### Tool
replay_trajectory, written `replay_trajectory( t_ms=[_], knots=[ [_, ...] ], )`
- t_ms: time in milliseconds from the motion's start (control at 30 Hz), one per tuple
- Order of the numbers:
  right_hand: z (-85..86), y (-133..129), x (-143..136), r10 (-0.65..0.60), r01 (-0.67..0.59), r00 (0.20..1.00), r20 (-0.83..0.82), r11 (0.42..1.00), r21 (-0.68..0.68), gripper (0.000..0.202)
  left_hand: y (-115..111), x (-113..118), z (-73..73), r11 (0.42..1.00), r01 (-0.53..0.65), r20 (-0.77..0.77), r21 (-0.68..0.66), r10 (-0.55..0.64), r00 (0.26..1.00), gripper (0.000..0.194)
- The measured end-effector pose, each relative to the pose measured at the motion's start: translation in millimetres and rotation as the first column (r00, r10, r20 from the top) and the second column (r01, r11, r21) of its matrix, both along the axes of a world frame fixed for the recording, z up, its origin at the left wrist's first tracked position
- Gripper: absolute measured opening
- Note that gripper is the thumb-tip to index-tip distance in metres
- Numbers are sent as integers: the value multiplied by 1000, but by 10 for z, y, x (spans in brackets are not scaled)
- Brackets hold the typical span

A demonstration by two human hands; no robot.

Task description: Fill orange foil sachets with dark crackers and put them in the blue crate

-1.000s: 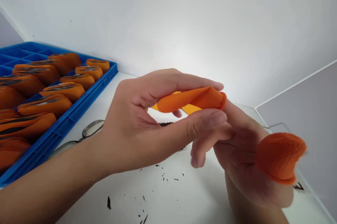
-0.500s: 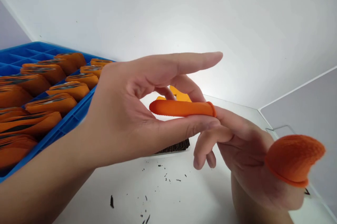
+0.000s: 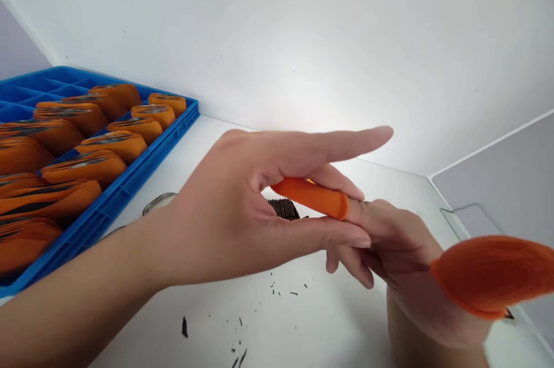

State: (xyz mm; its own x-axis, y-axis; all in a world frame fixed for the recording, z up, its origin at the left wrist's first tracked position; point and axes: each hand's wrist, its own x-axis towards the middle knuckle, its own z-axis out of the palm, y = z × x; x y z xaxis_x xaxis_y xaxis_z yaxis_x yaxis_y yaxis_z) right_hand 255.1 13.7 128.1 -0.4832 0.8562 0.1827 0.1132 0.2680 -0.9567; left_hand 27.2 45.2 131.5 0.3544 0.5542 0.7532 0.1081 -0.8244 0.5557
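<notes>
orange finger cover [image 3: 314, 196] on finger of right hand [image 3: 411, 261], over worktop [image 3: 329, 316], past right edge of blue tray [image 3: 149, 162]; long way points left, into left hand [image 3: 229, 212], pinching its rim. right fingers apart, bent.

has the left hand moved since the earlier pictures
Yes: the left hand has shifted right in the view, away from the blue tray; half a second ago it covered the tray's far right corner, which now shows clear.
</notes>
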Motion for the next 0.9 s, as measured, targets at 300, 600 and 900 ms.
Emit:
replay_trajectory(
  t_ms=[300,600,900],
  knots=[
    [27,34,-36,32,-40,996,79,994,100,73,19,27,16,995,-46,-5,92,46,999,58],
    [94,31,-69,72,-73,995,70,997,16,60,21,-46,61,1000,5,59,-16,-4,998,56],
    [80,76,-33,104,-110,985,136,993,40,51,36,47,2,983,136,173,-122,-114,978,46]
  ],
)
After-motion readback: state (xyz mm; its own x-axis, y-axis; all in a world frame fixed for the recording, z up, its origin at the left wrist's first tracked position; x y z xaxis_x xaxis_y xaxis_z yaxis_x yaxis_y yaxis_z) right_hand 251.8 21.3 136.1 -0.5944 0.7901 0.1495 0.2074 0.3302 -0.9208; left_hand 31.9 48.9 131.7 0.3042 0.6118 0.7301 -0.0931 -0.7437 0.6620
